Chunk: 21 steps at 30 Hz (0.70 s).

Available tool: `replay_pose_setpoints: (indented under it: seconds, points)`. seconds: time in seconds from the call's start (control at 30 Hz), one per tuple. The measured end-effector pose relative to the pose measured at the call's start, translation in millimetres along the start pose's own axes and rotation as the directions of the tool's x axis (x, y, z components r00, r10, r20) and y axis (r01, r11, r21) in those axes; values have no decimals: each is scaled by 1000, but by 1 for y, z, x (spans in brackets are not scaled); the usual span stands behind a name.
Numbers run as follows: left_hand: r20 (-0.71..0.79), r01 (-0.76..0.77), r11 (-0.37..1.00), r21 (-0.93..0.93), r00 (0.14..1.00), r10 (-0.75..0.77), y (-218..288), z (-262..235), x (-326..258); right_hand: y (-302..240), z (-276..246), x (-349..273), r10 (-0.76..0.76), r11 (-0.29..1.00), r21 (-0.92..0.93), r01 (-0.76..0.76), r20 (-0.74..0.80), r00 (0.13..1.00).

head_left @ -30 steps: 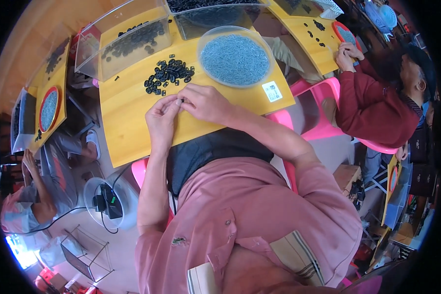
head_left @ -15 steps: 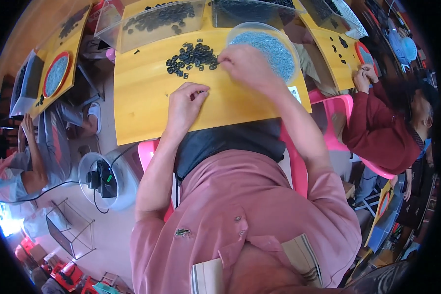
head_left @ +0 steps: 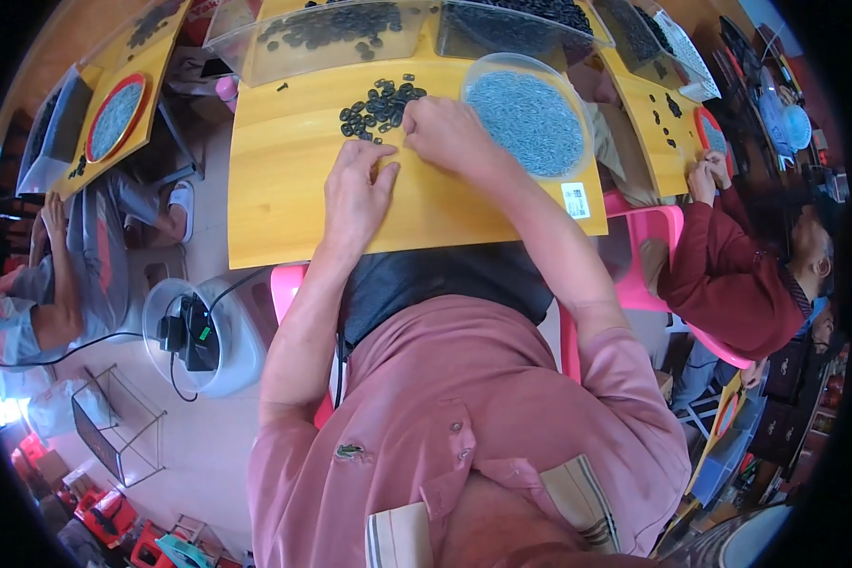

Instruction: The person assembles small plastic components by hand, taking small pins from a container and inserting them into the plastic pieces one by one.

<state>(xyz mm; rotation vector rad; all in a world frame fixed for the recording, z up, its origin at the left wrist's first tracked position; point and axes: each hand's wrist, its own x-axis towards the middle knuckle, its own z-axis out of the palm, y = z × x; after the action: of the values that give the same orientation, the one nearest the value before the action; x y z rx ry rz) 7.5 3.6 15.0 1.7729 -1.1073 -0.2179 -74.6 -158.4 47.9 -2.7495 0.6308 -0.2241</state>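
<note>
A pile of small black oval plastic pieces [head_left: 374, 106] lies on the yellow table [head_left: 293, 208] in front of me. My left hand [head_left: 355, 194] is at the pile's near edge, thumb and index finger a little apart, with nothing visible between them. My right hand [head_left: 445, 134] is at the pile's right side with curled fingers; its fingertips are hidden, so anything in them cannot be made out. Right of that hand stands a round clear tub [head_left: 585, 114] full of small silvery-blue metal pieces [head_left: 525, 118].
Clear bins [head_left: 331, 62] holding black parts line the table's far edge. A white label [head_left: 576, 201] is at its right corner. At side tables sit a person in maroon [head_left: 729, 256] and another in grey [head_left: 57, 293]. A bucket with a cable [head_left: 208, 341] stands at left.
My right hand has moved from beside the tub down and left to the pile. My left hand has gone up to the pile's near edge, and its pinch has loosened. The view has shifted slightly.
</note>
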Motion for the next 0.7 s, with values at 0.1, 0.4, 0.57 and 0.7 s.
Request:
replay_pose_setpoints:
  seconds: [0.1,0.4,0.57,0.7]
  points:
    - [-61,-31,999,-35,998,29,5,-2,2,11,13,-6,-78,994,63,84,-99,992]
    - [177,336,511,-792,926,-334,3,11,-7,-15,-7,-57,175,313,945,-89,35,984]
    - [279,418,437,-796,895,-349,9,19,-12,-12,-6,-73,241,284,957,-62,-8,970]
    - [250,414,450,-791,890,-381,11,21,-16,6,-24,-75,155,610,790,59,-192,969]
